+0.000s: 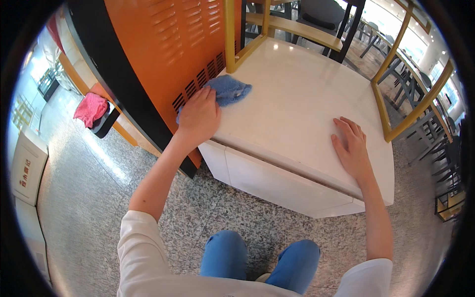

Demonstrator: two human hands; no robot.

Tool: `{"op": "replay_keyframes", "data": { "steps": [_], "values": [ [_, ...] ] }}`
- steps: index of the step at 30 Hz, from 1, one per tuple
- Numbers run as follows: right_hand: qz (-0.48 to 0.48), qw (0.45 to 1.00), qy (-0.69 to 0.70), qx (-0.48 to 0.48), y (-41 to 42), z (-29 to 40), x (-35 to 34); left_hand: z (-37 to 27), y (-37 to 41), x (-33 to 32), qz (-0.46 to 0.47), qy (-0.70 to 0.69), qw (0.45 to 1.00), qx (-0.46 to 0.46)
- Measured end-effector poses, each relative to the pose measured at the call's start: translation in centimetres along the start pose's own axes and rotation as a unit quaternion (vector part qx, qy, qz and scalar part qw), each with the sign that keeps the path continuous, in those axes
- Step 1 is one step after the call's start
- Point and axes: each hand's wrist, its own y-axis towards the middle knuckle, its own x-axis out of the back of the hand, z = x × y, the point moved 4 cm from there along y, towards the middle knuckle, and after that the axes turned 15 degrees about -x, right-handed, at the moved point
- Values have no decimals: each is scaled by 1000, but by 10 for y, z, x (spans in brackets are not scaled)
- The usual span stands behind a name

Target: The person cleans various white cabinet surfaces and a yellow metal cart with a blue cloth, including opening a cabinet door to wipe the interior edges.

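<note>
A blue cloth lies bunched on the left edge of a white cabinet top, against an orange panel with vent slots. My left hand presses on the cloth, part of which sticks out beyond the fingers on both sides. Flat on the right part of the white top rests my right hand, its fingers bent a little and apart, holding nothing. Below the top's front edge are white front panels.
The orange vented panel and its black post stand close at the left. Yellow metal frames rise from the cabinet's back and right. A pink cloth lies on a black object at far left. Chairs and tables stand beyond.
</note>
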Motion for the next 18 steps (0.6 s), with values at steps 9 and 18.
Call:
{"op": "replay_keyframes", "data": {
  "steps": [9, 18],
  "values": [
    [17, 995, -88, 44, 1, -2, -6, 79, 76, -78, 103, -388, 901, 161],
    [18, 998, -58, 23, 4, -2, -2, 110, 90, -119, 34, -468, 858, 209]
  ]
}}
